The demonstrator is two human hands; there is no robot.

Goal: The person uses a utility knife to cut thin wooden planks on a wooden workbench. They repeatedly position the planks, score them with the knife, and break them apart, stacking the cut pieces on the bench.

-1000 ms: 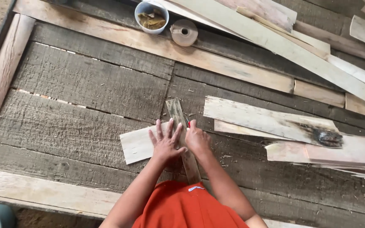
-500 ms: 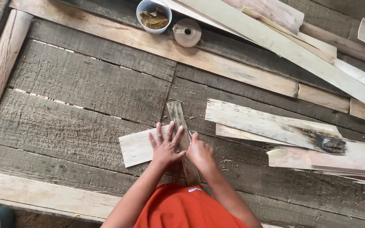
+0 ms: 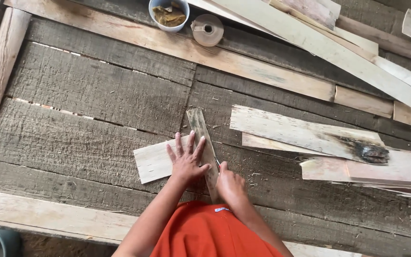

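Your left hand [image 3: 186,162], fingers spread wide, presses flat on the pale wood sheet [image 3: 154,162] and narrow strip [image 3: 204,143], while your right hand [image 3: 230,184], closed on a small tool [image 3: 218,164], sits just beside the strip's right edge.

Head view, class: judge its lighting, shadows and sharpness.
Head view: soft, even daylight; only faint shadows beside the left hand and right hand; no glare on the pale veneer sheet; plank grain crisp; slight wide-angle bending at edges.

Rough grey weathered wood floor [image 3: 96,95]; pale, matt thin wood sheet [image 3: 151,162]; worn wooden strip [image 3: 200,128]; glossy plastic tape roll [image 3: 208,29]; orange cloth [image 3: 210,235]
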